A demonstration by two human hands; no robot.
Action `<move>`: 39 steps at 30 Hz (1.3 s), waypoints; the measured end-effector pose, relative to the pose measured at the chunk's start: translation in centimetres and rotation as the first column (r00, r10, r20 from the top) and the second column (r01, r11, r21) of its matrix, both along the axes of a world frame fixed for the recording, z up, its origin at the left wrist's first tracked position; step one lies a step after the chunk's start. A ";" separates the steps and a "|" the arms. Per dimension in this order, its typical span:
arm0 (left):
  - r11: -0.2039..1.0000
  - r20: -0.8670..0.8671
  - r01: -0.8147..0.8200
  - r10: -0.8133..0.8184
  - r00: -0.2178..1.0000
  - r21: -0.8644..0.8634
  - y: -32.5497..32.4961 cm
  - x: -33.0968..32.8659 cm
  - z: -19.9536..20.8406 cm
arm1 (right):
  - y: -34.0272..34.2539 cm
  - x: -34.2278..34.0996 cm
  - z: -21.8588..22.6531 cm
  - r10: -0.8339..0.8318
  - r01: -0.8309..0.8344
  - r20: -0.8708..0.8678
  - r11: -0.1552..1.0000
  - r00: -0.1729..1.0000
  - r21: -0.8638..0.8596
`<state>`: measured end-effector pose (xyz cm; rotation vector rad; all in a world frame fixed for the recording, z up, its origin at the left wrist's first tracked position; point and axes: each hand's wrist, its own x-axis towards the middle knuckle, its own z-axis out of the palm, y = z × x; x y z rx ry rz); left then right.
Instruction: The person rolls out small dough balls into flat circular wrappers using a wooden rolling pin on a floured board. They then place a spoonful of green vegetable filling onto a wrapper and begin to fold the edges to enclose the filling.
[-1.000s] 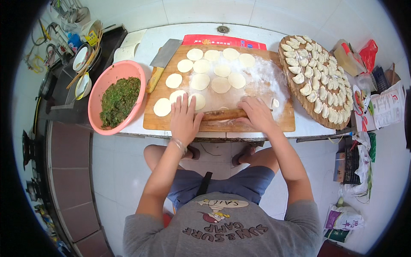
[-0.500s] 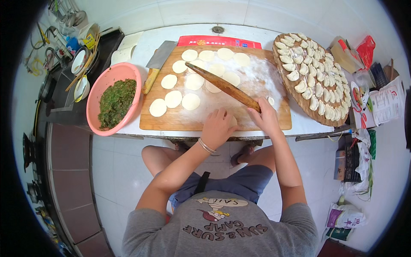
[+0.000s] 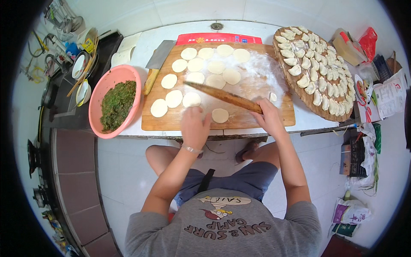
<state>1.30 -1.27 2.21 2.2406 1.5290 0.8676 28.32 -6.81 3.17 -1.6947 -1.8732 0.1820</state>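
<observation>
My right hand (image 3: 270,119) is wrapped round the thick end of a tapered wooden rolling pin (image 3: 224,97). The pin slants up to the left above a floured wooden board (image 3: 165,124). Below it, near the board's front edge, lies a round dough wrapper (image 3: 220,115). My left hand (image 3: 195,128) is just left of that wrapper, over the board's front edge; motion smears its fingers. Several flat wrappers (image 3: 195,64) are spread over the left and middle of the board. A small piece of dough (image 3: 273,97) sits beyond my right hand.
A pink bowl of green filling (image 3: 136,107) stands left of the board. Between them a cleaver (image 3: 160,55) rests on the board's corner. At right, a round wooden board (image 3: 295,87) carries rows of dumplings. A red sheet (image 3: 192,39) lies behind the board.
My left hand has moved left off the small wrapper, which now lies uncovered. The rolling pin has shifted slightly down, still in my right hand.
</observation>
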 end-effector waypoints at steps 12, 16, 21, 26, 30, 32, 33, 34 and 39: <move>0.964 -0.340 0.104 -0.015 0.940 0.246 6.5 -2.1 -1.3 | 4.5 -3.3 -1.1 -0.046 0.045 0.270 0.999 0.962 0.007; 0.975 -0.259 0.203 -0.174 0.950 0.087 1.5 -4.9 -1.0 | 0.6 -3.7 -0.5 0.125 -0.087 0.376 0.989 0.918 -0.117; 0.962 -0.317 0.123 -0.041 0.948 0.243 4.1 -3.9 -1.8 | 3.7 -4.0 -0.8 0.050 -0.040 0.393 0.999 0.918 -0.033; 0.971 -0.305 0.141 -0.077 0.949 0.195 3.7 -4.0 -1.6 | 4.1 -2.9 -2.2 0.044 -0.035 0.390 0.999 0.920 -0.032; 0.974 -0.225 0.161 -0.123 0.967 0.161 -0.8 -5.4 -1.1 | -0.6 -3.9 -0.6 0.186 -0.130 0.348 0.975 0.919 -0.178; 0.974 -0.212 0.155 -0.118 0.970 0.166 -1.8 -5.4 -1.3 | -0.6 -3.9 -0.5 0.161 -0.159 0.396 0.987 0.904 -0.038; 0.974 -0.238 0.139 -0.094 0.967 0.180 -1.2 -5.1 -1.5 | 0.3 -3.5 -0.3 0.184 -0.174 0.347 0.983 0.920 -0.060; 0.972 -0.266 0.119 -0.062 0.962 0.203 0.5 -4.8 -1.6 | 1.4 -3.2 0.1 0.208 -0.195 0.296 0.978 0.932 -0.073; 0.912 -0.244 0.354 -0.303 0.921 0.207 3.1 -2.3 -0.4 | 2.9 -1.9 -1.3 0.229 -0.247 0.246 0.968 0.942 0.044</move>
